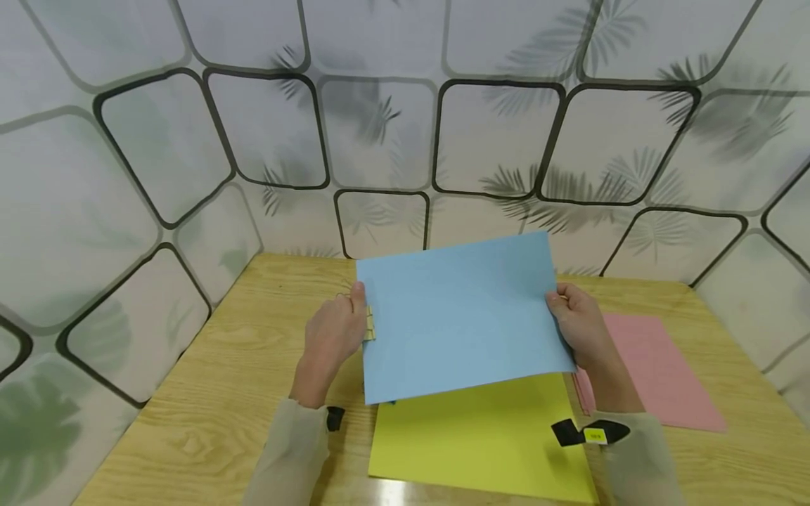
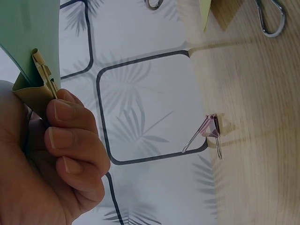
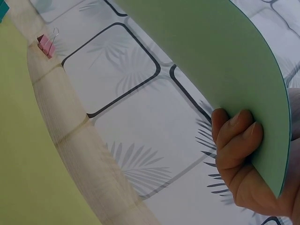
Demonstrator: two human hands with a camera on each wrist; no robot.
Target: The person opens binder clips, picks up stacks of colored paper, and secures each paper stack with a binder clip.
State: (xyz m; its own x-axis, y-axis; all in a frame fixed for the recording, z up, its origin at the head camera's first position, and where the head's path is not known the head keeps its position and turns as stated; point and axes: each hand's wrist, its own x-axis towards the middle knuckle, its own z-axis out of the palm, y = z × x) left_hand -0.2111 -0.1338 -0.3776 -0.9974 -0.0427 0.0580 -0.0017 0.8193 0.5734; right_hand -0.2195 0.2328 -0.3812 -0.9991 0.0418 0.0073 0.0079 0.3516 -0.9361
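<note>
Two edges of the blue sheet (image 1: 458, 320), above the yellow sheet (image 1: 474, 443), are pinched, my left hand (image 1: 334, 329) on the side bearing the gold binder clip (image 1: 370, 325), my right hand (image 1: 583, 327) opposite; I'd judge light, even tension best against creasing.

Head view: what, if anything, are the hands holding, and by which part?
A blue rectangular paper sheet: the left hand grips its left edge by the gold metal binder clip; the right hand pinches its right edge.
</note>
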